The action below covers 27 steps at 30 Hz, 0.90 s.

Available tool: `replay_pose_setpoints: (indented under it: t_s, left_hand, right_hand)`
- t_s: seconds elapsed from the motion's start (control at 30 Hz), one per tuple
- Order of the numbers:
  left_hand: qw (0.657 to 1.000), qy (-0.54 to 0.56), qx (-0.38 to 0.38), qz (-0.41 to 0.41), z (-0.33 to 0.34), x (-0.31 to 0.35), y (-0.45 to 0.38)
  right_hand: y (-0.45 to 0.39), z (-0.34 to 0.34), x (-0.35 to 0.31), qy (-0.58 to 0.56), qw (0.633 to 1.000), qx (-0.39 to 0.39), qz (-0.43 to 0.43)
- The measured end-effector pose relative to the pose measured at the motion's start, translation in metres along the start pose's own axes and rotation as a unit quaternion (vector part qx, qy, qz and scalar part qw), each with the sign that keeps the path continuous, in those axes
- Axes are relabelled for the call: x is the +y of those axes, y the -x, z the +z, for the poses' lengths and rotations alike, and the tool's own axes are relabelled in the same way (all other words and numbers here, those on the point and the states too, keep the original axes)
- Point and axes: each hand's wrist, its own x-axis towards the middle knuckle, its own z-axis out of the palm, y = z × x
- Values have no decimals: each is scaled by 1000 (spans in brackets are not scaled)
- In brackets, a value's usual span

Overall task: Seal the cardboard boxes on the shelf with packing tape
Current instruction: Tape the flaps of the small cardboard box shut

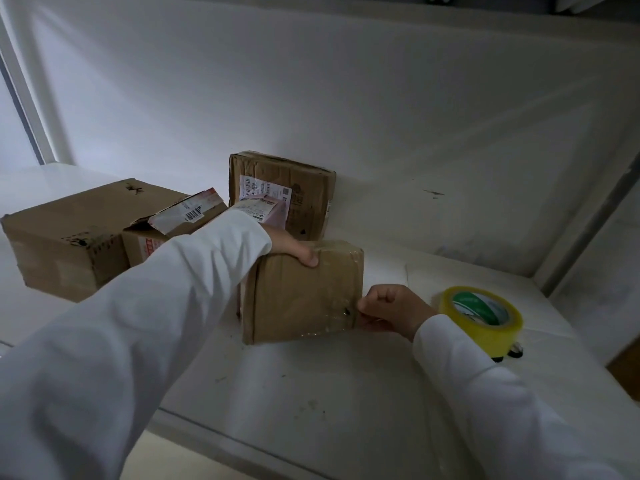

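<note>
A small cardboard box (303,292) is held near the middle of the white shelf (311,393), and clear tape can be seen glinting across its top and down its near face. The box is gripped at its upper edge, at about eleven o'clock, by the left hand (292,249), whose thumb is curled over the front. At the box's three o'clock edge the right hand (391,308) is curled, and something thin, most likely the free end of the tape, appears to be pinched or pressed against the corner; whether a strip is actually held there cannot be told for certain. The roll of tape (483,318), yellowish with a green-and-white core, is left standing on the shelf just beyond the right wrist, at three o'clock from the box, touched by neither hand. Behind, at twelve o'clock, a labelled box (298,188) is stood against the back wall, and at nine to ten o'clock a large box (69,237) lies beside a smaller open box (180,220) whose flap is raised. The step in hand is judged to be the smoothing-down of tape on the small box. Next, the tape end should be pressed flat round the corner, the box set aside, and the roll taken up for the open box, whose flaps must first be closed.
</note>
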Motion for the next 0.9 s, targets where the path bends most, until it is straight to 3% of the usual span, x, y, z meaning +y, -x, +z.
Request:
replay_pose_setpoints:
  t_s: [0.33, 0.43, 0.57, 0.9]
  left_hand:
    - [996, 79, 28, -22, 2, -1, -2]
    - [995, 93, 24, -17, 1, -3, -5]
    - [991, 105, 80, 15, 3, -2, -5]
    - [988, 121, 90, 25, 4, -2, -8]
  right_hand:
    - [0, -3, -7, 184, 980, -40, 56]
    - [-4, -3, -23, 180, 984, 1, 18]
    - [-11, 5, -28, 203, 979, 28, -22]
    - [-16, 9, -17, 283, 957, -53, 34]
